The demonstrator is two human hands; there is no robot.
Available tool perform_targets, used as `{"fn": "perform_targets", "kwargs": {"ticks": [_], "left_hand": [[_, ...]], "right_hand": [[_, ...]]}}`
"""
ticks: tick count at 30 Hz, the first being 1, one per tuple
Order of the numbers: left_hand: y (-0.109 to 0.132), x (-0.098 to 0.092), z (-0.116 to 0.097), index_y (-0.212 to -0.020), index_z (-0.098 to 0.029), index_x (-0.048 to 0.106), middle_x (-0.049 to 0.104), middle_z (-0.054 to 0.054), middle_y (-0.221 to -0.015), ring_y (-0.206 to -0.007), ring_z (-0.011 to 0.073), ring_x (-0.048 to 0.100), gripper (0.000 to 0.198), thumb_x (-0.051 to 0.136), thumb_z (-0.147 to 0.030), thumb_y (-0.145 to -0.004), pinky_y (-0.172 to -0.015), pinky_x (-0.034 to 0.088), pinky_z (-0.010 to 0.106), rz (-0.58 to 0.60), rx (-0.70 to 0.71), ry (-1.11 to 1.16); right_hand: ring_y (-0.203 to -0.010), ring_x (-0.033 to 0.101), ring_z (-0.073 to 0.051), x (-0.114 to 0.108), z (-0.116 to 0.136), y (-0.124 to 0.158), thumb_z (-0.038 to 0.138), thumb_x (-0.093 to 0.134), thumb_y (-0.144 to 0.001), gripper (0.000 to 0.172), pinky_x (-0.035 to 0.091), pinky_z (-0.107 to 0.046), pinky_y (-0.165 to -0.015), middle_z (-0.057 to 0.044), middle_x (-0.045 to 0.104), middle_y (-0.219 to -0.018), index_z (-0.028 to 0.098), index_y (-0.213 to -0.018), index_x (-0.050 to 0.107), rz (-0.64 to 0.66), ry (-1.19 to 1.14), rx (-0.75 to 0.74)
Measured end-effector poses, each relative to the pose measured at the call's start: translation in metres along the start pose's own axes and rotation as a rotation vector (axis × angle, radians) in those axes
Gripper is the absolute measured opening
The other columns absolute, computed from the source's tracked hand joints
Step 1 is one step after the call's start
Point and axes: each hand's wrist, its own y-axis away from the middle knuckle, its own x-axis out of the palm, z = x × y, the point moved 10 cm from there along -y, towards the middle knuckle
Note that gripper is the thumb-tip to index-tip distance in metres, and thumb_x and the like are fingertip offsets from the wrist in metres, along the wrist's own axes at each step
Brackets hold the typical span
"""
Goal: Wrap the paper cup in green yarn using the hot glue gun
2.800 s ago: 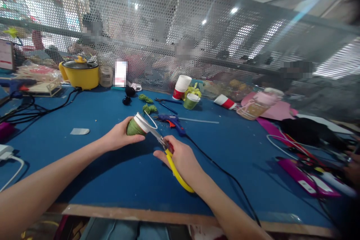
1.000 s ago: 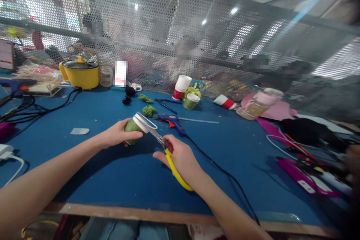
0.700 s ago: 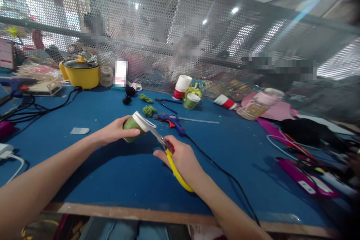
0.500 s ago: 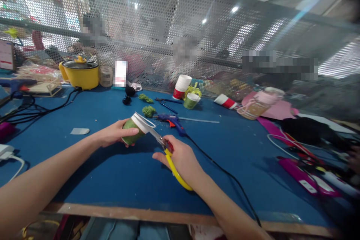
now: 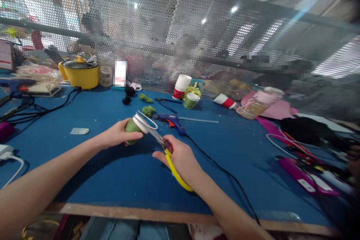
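Observation:
My left hand (image 5: 119, 134) is wrapped round a paper cup (image 5: 140, 123) covered in green yarn, tilted so its white rim points to the upper right. A curled white strip, partly cut from the rim, loops off the cup's mouth. In my right hand (image 5: 181, 155) are scissors (image 5: 176, 172) with yellow handles, their blades at the cup's rim. How far the blades are apart is hard to make out. Beyond the cup lies a ball of green yarn (image 5: 149, 111), and beside it a blue hot glue gun (image 5: 173, 122) with an orange trigger.
Farther back stand stacked paper cups (image 5: 182, 85), a green-wrapped cup (image 5: 191, 100) and a yellow electric pot (image 5: 80, 73). Pliers (image 5: 168, 100) lie near them. The glue gun's black cord (image 5: 222, 170) crosses the right side. A purple power strip (image 5: 305, 178) lies at right. A perforated metal screen (image 5: 157, 37) borders the table.
The cup and my left hand have shifted slightly to the right, and the cup has turned a little. The scissors have barely moved.

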Motion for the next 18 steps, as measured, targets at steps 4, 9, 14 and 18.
{"fn": "perform_targets", "kwargs": {"ticks": [4, 9, 14, 18], "left_hand": [[-0.001, -0.005, -0.002, -0.107, -0.013, 0.048, 0.058, 0.007, -0.087, -0.071, 0.0154, 0.056, 0.055, 0.066, -0.043, -0.066, -0.059, 0.046, 0.026, 0.007, 0.032, 0.005], [0.001, -0.001, 0.001, -0.112, -0.014, 0.045, 0.058, 0.011, -0.098, -0.076, 0.0173, 0.059, 0.059, 0.065, -0.045, -0.067, -0.064, 0.047, 0.028, 0.107, 0.005, 0.158], [0.002, 0.004, 0.004, -0.105, -0.014, 0.047, 0.057, 0.004, -0.081, -0.06, 0.0119, 0.056, 0.051, 0.064, -0.045, -0.068, -0.047, 0.041, 0.02, 0.111, -0.036, 0.124], [0.002, 0.006, -0.001, -0.1, -0.013, 0.05, 0.054, 0.0, -0.072, -0.058, 0.011, 0.053, 0.048, 0.064, -0.045, -0.067, -0.045, 0.041, 0.02, 0.084, -0.005, 0.011]], "right_hand": [[-0.054, 0.049, -0.013, -0.001, 0.003, 0.0, 0.054, 0.057, -0.069, 0.038, 0.033, -0.023, -0.05, 0.001, 0.055, -0.061, 0.02, -0.085, 0.053, -0.001, -0.018, -0.003], [-0.053, 0.049, -0.013, -0.003, 0.004, 0.001, 0.054, 0.057, -0.07, 0.038, 0.034, -0.023, -0.051, 0.0, 0.056, -0.062, 0.02, -0.085, 0.053, -0.012, -0.028, -0.015], [-0.061, 0.053, -0.015, -0.001, 0.0, -0.001, 0.052, 0.063, -0.064, 0.043, 0.038, -0.025, -0.056, -0.002, 0.058, -0.071, 0.019, -0.089, 0.053, -0.001, -0.004, -0.007], [-0.07, 0.055, -0.018, -0.002, -0.001, -0.002, 0.048, 0.067, -0.061, 0.046, 0.041, -0.027, -0.063, -0.004, 0.059, -0.079, 0.018, -0.092, 0.051, -0.022, -0.023, -0.011]]}}
